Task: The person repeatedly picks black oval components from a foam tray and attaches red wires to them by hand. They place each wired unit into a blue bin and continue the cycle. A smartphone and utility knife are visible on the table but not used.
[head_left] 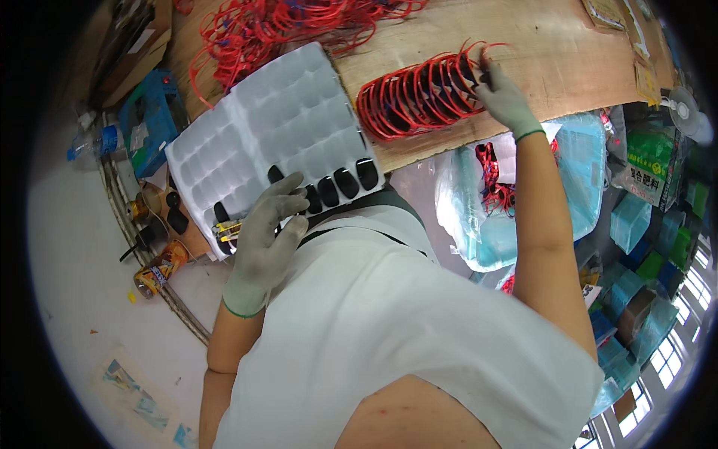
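Note:
A white moulded tray [295, 97] with many shallow pockets lies slanted on the table, with dark oval lenses [346, 182] in the row nearest me. My left hand [262, 247], in a pale grey glove, rests over the tray's near edge, fingers stretched to the right and apart from the thumb. A small yellow-and-metal tool [228, 230] lies beside it. My right hand [510, 101], gloved too, reaches out to a row of red-rimmed black glasses [419, 97]. Its fingers and thumb close on the right end piece; its fingertips are partly hidden.
A heap of red frames [277, 34] lies behind the tray on the wooden table [553, 45]. Below my right arm stands a light-blue plastic bin [580, 176] with a clear liner. At left are a blue box-like object [153, 120], a clear bottle [97, 142] and an orange-labelled bottle [161, 269].

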A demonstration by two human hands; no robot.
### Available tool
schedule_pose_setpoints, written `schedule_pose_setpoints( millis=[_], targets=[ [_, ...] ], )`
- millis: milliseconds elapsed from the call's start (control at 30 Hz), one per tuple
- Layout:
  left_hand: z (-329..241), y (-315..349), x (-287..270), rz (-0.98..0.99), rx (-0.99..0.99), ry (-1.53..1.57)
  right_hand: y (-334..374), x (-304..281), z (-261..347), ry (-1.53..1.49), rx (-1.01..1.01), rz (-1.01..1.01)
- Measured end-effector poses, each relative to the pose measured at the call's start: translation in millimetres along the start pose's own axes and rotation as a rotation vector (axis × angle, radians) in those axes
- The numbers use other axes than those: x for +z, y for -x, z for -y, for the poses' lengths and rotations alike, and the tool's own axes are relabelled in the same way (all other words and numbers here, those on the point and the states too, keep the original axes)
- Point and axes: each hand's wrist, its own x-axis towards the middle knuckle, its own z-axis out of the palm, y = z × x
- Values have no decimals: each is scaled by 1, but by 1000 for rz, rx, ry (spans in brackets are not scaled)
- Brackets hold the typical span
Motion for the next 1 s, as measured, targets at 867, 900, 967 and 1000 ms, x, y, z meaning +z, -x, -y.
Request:
schedule_pose_setpoints(
  millis=[867, 900, 967, 1000],
  targets=[
    [-36, -27, 45, 17, 9, -46, -16, 40, 18, -139, -103, 61],
    [-38, -30, 43, 14, 15, -66, -21, 41, 12, -80, -117, 53],
    [-39, -28, 39, -1, 4, -80, -23, 28, 34, -169, 45, 196],
    [-38, -31, 34, 5, 6, -89, -21, 29, 32, -212, 72, 171]
  ],
)
